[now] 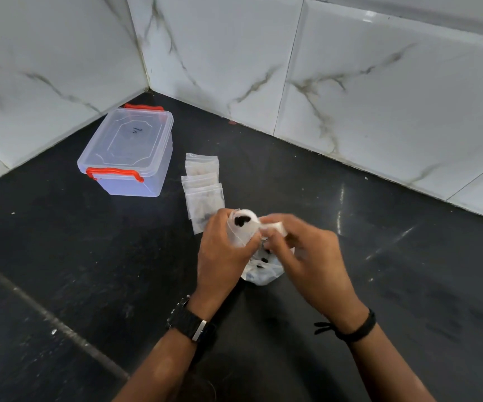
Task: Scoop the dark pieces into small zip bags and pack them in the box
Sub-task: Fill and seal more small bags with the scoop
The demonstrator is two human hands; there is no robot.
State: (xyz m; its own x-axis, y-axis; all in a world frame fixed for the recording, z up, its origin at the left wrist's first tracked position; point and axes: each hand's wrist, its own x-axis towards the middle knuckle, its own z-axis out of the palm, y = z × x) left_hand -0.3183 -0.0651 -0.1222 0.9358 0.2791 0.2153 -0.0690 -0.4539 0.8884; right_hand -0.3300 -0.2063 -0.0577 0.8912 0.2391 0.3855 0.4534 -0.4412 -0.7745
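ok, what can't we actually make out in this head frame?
- Right hand: motion-blurred, so its grip on the white piece is unclear.
- Large plastic bag: mostly hidden under both hands.
- Small bag in the left hand: fill level hidden by the fingers.
- Box: lid on, contents unreadable; lid marking too small.
- Flat zip bags: overlapping, count uncertain.
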